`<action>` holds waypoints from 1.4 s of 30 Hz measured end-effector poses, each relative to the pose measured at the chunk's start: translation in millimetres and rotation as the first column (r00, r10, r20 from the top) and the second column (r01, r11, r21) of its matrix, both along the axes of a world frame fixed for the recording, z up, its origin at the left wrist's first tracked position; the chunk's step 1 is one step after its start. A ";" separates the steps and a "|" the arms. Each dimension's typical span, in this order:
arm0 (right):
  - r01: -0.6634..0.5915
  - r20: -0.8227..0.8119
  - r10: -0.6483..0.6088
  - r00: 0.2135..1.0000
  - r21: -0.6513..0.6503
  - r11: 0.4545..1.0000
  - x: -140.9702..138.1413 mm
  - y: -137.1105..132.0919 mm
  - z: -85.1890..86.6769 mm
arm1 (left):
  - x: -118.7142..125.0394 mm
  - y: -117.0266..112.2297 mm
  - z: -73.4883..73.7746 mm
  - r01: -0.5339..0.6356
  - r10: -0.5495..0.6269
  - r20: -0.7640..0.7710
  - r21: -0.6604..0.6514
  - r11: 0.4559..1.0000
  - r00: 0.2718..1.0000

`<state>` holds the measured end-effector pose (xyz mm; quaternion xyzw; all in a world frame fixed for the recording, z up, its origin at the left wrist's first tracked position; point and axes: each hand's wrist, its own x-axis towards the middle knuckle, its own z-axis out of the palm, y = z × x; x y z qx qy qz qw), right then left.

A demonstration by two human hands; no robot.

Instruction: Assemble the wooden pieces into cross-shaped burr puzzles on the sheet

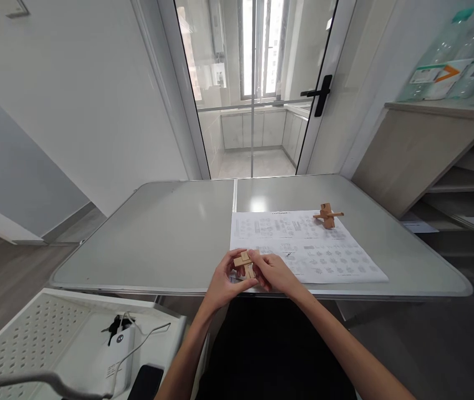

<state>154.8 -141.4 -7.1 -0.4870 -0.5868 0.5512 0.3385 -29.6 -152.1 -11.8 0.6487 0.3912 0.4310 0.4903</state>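
My left hand and my right hand meet at the near edge of the grey table. Both have their fingers closed around a small wooden interlocking puzzle, held just above the table's edge. Part of the puzzle is hidden behind my fingers. A large printed instruction sheet lies flat right behind my hands. A second wooden puzzle, with crossing sticks, stands on the sheet's far right corner, out of reach of either hand.
A white perforated cart at lower left carries a white power bank, cables and a dark phone. A wooden shelf unit stands to the right. A glass door is beyond the table.
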 end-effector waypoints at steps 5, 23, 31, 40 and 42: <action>-0.051 -0.115 0.047 0.992 -0.031 0.998 3.0 0.1 1.2 | 1.5 0.5 0.4 -0.055 0.055 0.010 -0.035 0.998 0.998; 0.074 0.053 -0.104 0.993 0.401 0.913 20.8 -9.1 -20.8 | 4.9 -0.5 7.0 -0.060 0.051 -0.145 -0.061 0.996 0.988; 0.069 0.083 -0.119 0.989 0.455 0.888 22.8 -12.0 -21.5 | 6.2 -0.1 9.6 -0.033 0.020 -0.199 -0.064 0.997 0.980; 0.075 0.108 -0.142 0.984 0.474 0.877 21.9 -11.8 -22.6 | 5.4 0.9 10.9 -0.023 0.010 -0.201 -0.062 0.998 0.979; 0.074 0.107 -0.142 0.984 0.476 0.876 21.8 -11.5 -22.9 | 5.4 1.0 11.0 -0.018 0.006 -0.193 -0.061 0.998 0.981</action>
